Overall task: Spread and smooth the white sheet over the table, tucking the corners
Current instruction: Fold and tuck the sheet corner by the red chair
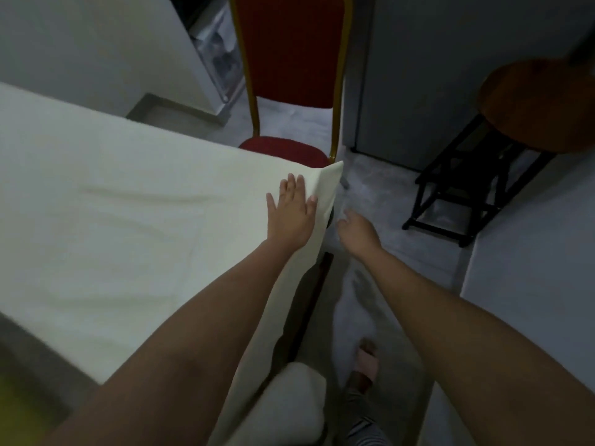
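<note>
Nearest the camera, a foot in a pale slipper was seen on the floor, blurred and dim. The white sheet was spread over the counter, of which only a dark strip of edge was shown, below the left forearm. Shallow wrinkles were left across the middle of the sheet.

The left hand was laid flat on the sheet, fingers straight and slightly spread, just short of the far right corner. At that corner a flap of the sheet was turned over the edge, just beside the fingertips; how it lay underneath could not be told.

The right hand was held off the counter, to the right of the corner and apart from the sheet, its fingers loosely extended with nothing held. Its fingertips were blurred.

Farther off, a red chair with a gold frame was set against the counter's far side, its seat partly hidden by the sheet and its top cut off. At the far right a round-topped stool on a black frame was cut by the picture's edge.
</note>
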The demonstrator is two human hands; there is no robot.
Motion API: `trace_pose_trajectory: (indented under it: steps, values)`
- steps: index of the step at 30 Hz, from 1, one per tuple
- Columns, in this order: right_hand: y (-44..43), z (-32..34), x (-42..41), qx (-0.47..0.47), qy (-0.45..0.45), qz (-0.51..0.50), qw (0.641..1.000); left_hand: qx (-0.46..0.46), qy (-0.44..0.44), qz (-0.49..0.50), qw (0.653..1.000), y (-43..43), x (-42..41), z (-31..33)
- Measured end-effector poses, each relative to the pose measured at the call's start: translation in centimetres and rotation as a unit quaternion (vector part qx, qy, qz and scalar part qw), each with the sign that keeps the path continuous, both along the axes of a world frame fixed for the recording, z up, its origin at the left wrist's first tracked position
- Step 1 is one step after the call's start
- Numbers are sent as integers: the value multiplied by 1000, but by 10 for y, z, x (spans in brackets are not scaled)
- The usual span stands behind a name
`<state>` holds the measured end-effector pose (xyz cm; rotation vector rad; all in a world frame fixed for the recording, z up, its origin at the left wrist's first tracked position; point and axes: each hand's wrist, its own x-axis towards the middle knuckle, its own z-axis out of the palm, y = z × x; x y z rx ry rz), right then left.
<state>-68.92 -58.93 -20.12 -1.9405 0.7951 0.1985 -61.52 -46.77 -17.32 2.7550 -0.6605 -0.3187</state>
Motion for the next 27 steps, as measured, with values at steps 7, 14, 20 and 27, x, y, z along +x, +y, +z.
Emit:
trace_pose_trajectory:
  steps: [7,14,20,27]
  values:
    - [-1,-10,58,132,-47,-98,985,13,-26,16,999,1,-5,-5]
    - [-7,-17,48,186,-44,-142,971,7,-20,28,999,1,-4,-7]
    - [-41,-9,13,535,-31,-196,822,2,-6,39,999,-1,-7,-2]
    - [-56,9,6,570,-67,-199,794,9,11,48,999,-5,-10,5]
